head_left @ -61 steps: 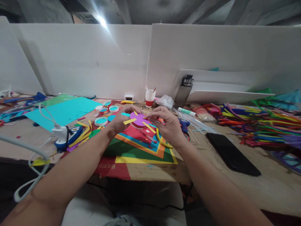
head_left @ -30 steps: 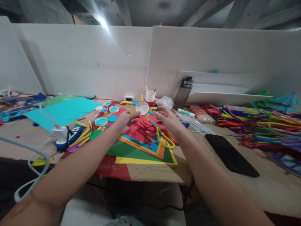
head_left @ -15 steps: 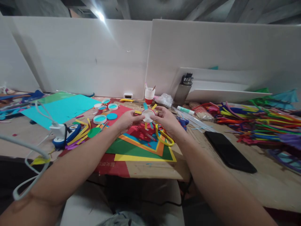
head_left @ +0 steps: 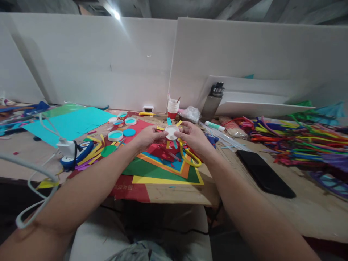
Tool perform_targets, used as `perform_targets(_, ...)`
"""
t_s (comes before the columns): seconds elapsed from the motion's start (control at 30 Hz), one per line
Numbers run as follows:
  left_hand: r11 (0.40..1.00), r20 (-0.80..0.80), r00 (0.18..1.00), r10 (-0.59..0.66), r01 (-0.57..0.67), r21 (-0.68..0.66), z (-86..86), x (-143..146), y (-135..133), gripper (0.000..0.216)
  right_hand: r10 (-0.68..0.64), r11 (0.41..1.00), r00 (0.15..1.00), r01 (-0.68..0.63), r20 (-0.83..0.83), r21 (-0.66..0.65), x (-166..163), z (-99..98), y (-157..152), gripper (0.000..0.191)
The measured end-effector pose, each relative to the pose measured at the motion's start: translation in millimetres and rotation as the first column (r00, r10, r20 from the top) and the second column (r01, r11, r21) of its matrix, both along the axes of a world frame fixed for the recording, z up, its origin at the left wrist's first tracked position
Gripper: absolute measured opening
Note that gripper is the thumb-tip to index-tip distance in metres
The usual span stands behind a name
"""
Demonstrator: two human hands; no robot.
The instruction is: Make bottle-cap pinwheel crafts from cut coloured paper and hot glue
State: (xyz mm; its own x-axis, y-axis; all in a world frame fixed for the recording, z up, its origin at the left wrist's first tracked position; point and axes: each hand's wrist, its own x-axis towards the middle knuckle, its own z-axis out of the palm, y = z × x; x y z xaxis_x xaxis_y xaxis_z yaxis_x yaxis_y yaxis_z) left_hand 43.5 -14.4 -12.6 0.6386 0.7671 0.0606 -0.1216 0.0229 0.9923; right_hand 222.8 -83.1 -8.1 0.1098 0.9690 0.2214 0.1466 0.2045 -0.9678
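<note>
Both hands had a grip on the same small thing: the left hand (head_left: pixel 148 137) pinched one edge of a white round lid (head_left: pixel 172 132) and the right hand (head_left: pixel 191 137) pinched the other, fingers closed lightly around its rim. They held it up just above the stack of coloured paper sheets (head_left: pixel 163 168) in the middle of the desk (head_left: pixel 272 206). Short yellow and teal paper strips (head_left: pixel 169 122) stuck out from around the lid like rays. It looked a light, fairly stiff little piece, but the strips seemed flimsy and easy to bend or pull off, so the rim between them struck me as the safest place to take it. Yellow-handled scissors (head_left: pixel 190 158) lay just beneath the right hand. Several more lids with teal centres (head_left: pixel 115 135) sat off to the left, and a black phone (head_left: pixel 265 174) lay well to the right.
</note>
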Motion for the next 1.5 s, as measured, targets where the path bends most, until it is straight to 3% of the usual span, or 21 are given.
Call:
perform_targets(0.33, 1.0, -0.072, 0.997, 0.015, -0.014, 0.015, 3.8, -1, 0, 0.044, -0.044, 0.999, 0.996, 0.043, 0.082, 0.022, 4, -5.2, 4, 0.056)
perform_targets(0.7, 0.998, -0.089, 0.996, -0.028, 0.023, -0.056, 5.3, -2, -3, 0.045, -0.072, 0.997, 0.997, 0.072, 0.036, 0.003, 4, -9.9, 5, 0.059)
perform_targets(1.5, 1.0, -0.107, 0.994, -0.008, 0.01, 0.017, 5.8, -1, -4, 0.047, -0.085, 0.995, 0.992, 0.088, -0.089, 0.036, -1, -9.9, 6, 0.057)
